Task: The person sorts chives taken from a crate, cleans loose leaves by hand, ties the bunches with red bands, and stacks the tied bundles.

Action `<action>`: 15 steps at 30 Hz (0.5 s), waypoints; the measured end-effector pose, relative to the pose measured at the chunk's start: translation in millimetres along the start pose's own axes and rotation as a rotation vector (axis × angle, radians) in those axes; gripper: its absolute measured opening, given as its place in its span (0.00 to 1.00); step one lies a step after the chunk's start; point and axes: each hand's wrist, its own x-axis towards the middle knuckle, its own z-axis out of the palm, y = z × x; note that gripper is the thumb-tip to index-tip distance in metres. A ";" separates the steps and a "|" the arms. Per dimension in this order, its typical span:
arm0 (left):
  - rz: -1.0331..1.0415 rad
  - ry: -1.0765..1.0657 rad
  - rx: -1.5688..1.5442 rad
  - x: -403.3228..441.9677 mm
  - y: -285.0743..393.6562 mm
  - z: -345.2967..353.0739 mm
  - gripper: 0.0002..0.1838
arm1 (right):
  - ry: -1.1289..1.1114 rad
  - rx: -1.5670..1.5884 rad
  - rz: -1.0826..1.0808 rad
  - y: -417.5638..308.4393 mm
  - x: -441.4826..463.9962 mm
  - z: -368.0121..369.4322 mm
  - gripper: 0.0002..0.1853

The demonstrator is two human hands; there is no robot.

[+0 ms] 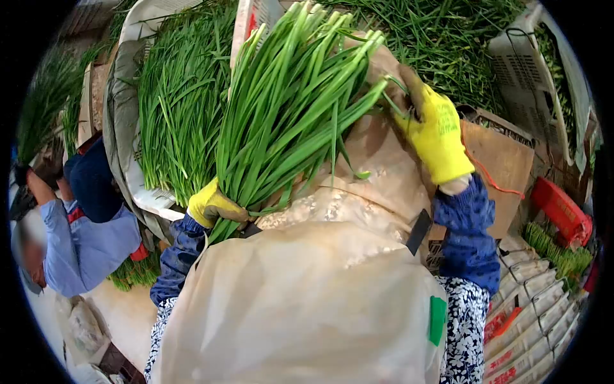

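Observation:
A large bunch of garlic chives (288,121) lies across my lap, its pale cut stem ends fanned toward the top and right. My left hand (217,205), in a yellow glove with a dark palm, is wrapped round the leafy lower end. My right hand (435,125), gloved the same way, is beside the stem ends on the right. Its fingers are curved and its thumb is apart from them, close to a stray stalk. Whether it touches that stalk I cannot tell. A beige apron (307,301) covers my front and lap, with small debris scattered on it.
On the left a lined white basket (131,160) holds more chives (182,109). Loose greens (441,45) are heaped at the back. A white crate (531,70), a cardboard piece (495,169) and a red box (559,208) are at right. Another person (83,243) sits at far left.

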 end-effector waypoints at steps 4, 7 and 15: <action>-0.006 0.032 0.043 -4.4 6.3 0.8 0.35 | 0.135 0.287 0.005 32.1 26.2 1.8 0.13; 0.125 0.011 0.038 -0.2 -10.0 -0.8 0.28 | 0.200 0.552 0.497 83.2 52.5 -28.2 0.19; 0.062 -0.066 0.050 -2.7 34.0 15.5 0.44 | -0.133 0.717 0.079 -20.1 90.2 -21.0 0.28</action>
